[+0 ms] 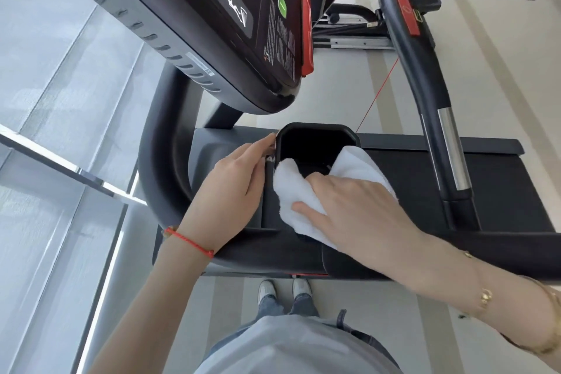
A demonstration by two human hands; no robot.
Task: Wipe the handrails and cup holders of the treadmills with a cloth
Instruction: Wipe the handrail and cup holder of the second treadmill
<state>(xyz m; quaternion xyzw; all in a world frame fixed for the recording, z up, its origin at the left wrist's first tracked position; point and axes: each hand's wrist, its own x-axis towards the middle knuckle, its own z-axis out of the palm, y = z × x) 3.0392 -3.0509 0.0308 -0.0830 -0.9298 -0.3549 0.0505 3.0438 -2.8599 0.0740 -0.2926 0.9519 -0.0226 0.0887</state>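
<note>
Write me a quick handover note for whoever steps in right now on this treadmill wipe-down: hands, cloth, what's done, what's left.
Right hand: pressing the white cloth over the near rim of the black cup holder, fingers reaching inside.
Left hand: fingertips steadying the cup holder's left edge, holding nothing.
Done: can't tell from this view; the cup holder wipe is under way.
Left: finish the cup holder, then likely the curved handrail on the left and the handlebar with the silver grip sensor on the right, then the other treadmills.
</note>
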